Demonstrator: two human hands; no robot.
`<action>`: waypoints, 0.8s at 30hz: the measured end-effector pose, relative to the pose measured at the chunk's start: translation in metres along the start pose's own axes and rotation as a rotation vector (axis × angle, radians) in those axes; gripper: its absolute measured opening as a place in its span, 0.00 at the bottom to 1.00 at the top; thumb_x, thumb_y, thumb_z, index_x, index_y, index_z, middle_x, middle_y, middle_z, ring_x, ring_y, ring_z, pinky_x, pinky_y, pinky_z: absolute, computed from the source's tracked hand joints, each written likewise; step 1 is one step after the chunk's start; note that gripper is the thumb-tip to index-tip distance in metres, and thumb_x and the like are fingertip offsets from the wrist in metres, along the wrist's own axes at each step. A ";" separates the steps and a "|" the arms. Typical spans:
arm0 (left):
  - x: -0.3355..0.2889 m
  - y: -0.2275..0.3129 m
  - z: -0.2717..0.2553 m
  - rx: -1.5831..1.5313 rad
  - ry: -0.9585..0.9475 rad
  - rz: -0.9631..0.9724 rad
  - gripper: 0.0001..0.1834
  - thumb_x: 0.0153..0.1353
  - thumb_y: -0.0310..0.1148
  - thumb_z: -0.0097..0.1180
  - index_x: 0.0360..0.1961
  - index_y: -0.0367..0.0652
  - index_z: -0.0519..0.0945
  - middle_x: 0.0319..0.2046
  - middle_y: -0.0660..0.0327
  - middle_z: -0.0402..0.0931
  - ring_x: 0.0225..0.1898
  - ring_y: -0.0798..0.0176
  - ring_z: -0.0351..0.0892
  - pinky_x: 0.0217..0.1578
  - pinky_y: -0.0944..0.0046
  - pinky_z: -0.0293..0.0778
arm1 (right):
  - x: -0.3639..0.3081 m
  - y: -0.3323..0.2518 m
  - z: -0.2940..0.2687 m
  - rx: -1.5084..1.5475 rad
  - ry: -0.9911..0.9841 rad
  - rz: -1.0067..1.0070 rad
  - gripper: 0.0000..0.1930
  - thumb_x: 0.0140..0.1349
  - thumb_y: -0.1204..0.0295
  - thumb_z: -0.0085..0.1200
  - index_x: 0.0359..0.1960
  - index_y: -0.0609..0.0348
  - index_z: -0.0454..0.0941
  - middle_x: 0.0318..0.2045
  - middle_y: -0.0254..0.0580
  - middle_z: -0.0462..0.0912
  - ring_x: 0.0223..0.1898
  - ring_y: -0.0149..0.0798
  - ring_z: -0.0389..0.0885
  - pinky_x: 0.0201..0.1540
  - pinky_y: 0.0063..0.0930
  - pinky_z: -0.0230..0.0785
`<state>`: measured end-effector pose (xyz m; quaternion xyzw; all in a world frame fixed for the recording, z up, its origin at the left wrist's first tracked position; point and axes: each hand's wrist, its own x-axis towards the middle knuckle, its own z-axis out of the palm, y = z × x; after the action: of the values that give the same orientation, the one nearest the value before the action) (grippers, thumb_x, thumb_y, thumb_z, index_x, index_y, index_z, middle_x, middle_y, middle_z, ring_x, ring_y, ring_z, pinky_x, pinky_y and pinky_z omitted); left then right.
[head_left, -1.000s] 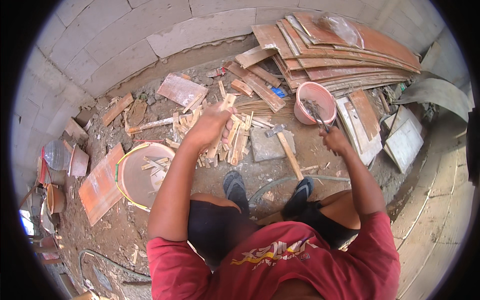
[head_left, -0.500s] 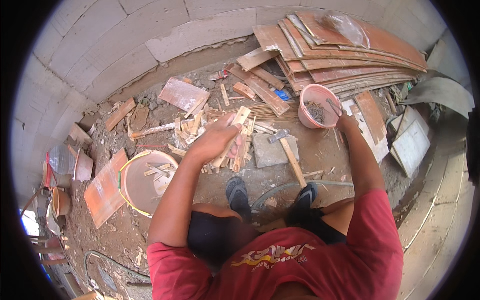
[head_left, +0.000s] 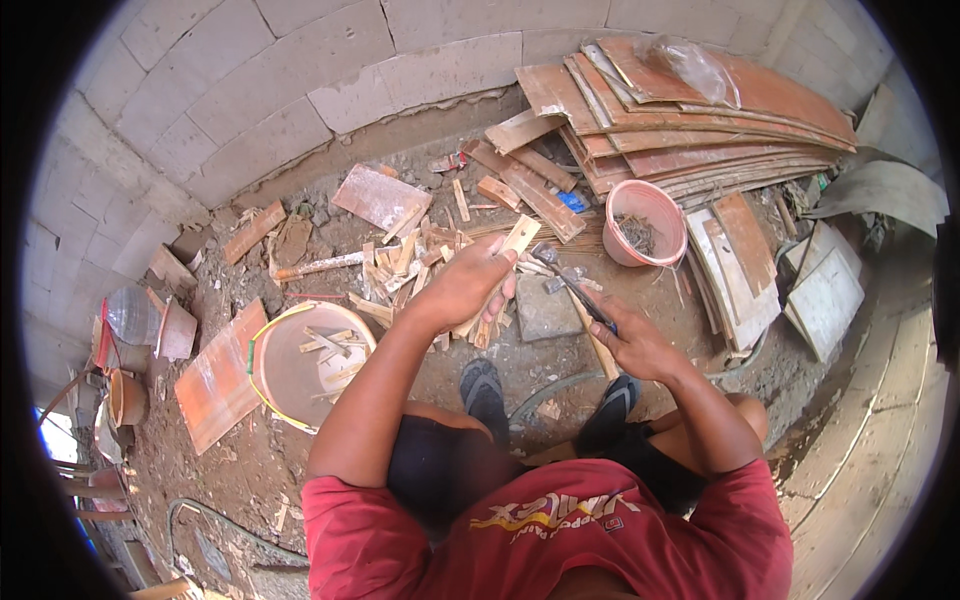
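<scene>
My left hand (head_left: 465,287) is closed around a short wooden strip (head_left: 521,235), whose pale far end sticks out past the thumb. In my right hand (head_left: 640,345) is a pair of dark metal pincers (head_left: 574,288), its head pointing at the strip with a small gap between them. Below the tool, a hammer with a wooden handle (head_left: 602,352) rests its head on a flat grey block (head_left: 540,315). Offcut wood strips (head_left: 400,262) lie heaped beyond my left hand. A pink bucket (head_left: 661,262) at the far right holds thin greyish pieces that look like nails.
A large pale bucket (head_left: 268,350) with wood pieces in it stands left of my left forearm. Stained boards (head_left: 720,140) are stacked against the far right wall, and more panels (head_left: 745,265) lie at the right. A hose (head_left: 545,385) runs between my feet.
My right hand has come away from the pink bucket, toward me and left, bringing the pincers near the wooden strip. My left hand has shifted slightly to the right, still holding the strip.
</scene>
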<state>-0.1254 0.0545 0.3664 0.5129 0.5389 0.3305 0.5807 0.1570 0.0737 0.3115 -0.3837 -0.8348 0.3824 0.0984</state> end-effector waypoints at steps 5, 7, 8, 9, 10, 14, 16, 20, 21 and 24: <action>-0.005 -0.003 -0.001 0.041 -0.009 -0.019 0.14 0.72 0.42 0.43 0.38 0.40 0.69 0.22 0.64 0.70 0.19 0.70 0.69 0.20 0.69 0.68 | 0.000 -0.021 0.001 0.000 0.059 -0.021 0.31 0.69 0.73 0.47 0.73 0.50 0.52 0.54 0.59 0.65 0.57 0.61 0.68 0.62 0.41 0.60; -0.010 0.003 0.001 0.122 -0.005 -0.002 0.15 0.72 0.42 0.43 0.35 0.40 0.70 0.22 0.64 0.69 0.19 0.71 0.69 0.20 0.69 0.68 | -0.001 -0.023 0.002 -0.034 0.095 -0.045 0.32 0.68 0.74 0.47 0.72 0.49 0.52 0.53 0.59 0.66 0.56 0.61 0.69 0.60 0.42 0.61; -0.011 0.005 0.002 0.162 -0.004 0.007 0.16 0.72 0.42 0.43 0.34 0.40 0.70 0.22 0.64 0.69 0.19 0.71 0.69 0.21 0.69 0.68 | -0.001 -0.024 0.003 -0.051 0.113 -0.057 0.32 0.67 0.75 0.47 0.72 0.49 0.52 0.52 0.59 0.66 0.55 0.61 0.69 0.59 0.43 0.62; -0.012 0.005 0.002 0.158 -0.009 0.019 0.16 0.72 0.43 0.43 0.33 0.40 0.70 0.22 0.64 0.69 0.19 0.71 0.68 0.21 0.68 0.68 | -0.001 -0.026 0.002 -0.073 0.120 -0.039 0.32 0.67 0.76 0.47 0.72 0.49 0.53 0.51 0.59 0.67 0.54 0.61 0.70 0.58 0.43 0.63; -0.013 0.004 0.001 0.155 -0.012 0.030 0.17 0.72 0.43 0.43 0.32 0.40 0.70 0.22 0.64 0.69 0.19 0.71 0.68 0.21 0.68 0.67 | -0.001 -0.028 0.001 -0.095 0.127 -0.023 0.32 0.66 0.76 0.47 0.72 0.50 0.54 0.51 0.59 0.67 0.53 0.61 0.71 0.57 0.43 0.64; -0.018 0.007 0.000 0.165 -0.016 0.027 0.18 0.71 0.44 0.44 0.33 0.39 0.70 0.23 0.63 0.71 0.20 0.70 0.69 0.23 0.66 0.68 | -0.003 -0.035 0.000 -0.152 0.174 0.012 0.31 0.63 0.78 0.49 0.70 0.49 0.59 0.47 0.56 0.69 0.47 0.60 0.74 0.50 0.45 0.68; -0.019 0.006 0.001 0.154 -0.008 0.036 0.17 0.71 0.44 0.43 0.33 0.39 0.70 0.23 0.64 0.71 0.21 0.70 0.69 0.24 0.66 0.68 | -0.004 -0.037 -0.001 -0.223 0.198 0.020 0.31 0.62 0.79 0.49 0.69 0.48 0.62 0.45 0.55 0.70 0.45 0.59 0.74 0.48 0.46 0.68; -0.018 0.011 0.003 0.148 -0.016 0.034 0.17 0.72 0.43 0.43 0.33 0.39 0.70 0.24 0.64 0.71 0.21 0.70 0.69 0.24 0.66 0.67 | -0.002 -0.032 -0.003 -0.309 0.239 0.025 0.31 0.59 0.79 0.51 0.67 0.46 0.64 0.42 0.52 0.70 0.42 0.58 0.74 0.44 0.47 0.68; -0.016 0.010 0.005 0.129 -0.005 0.055 0.18 0.72 0.44 0.42 0.33 0.40 0.70 0.22 0.64 0.70 0.21 0.70 0.69 0.24 0.67 0.67 | -0.001 -0.031 -0.004 -0.322 0.241 0.032 0.31 0.59 0.79 0.51 0.67 0.46 0.65 0.42 0.52 0.70 0.42 0.58 0.74 0.44 0.47 0.68; -0.012 0.008 0.005 0.131 0.003 0.094 0.19 0.73 0.45 0.42 0.32 0.40 0.70 0.21 0.64 0.69 0.21 0.70 0.69 0.23 0.67 0.67 | 0.003 -0.032 -0.007 -0.340 0.249 0.035 0.30 0.59 0.78 0.51 0.66 0.48 0.65 0.41 0.52 0.70 0.42 0.58 0.74 0.45 0.47 0.68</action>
<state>-0.1214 0.0444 0.3769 0.5740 0.5355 0.3224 0.5290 0.1402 0.0671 0.3386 -0.4535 -0.8619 0.1875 0.1280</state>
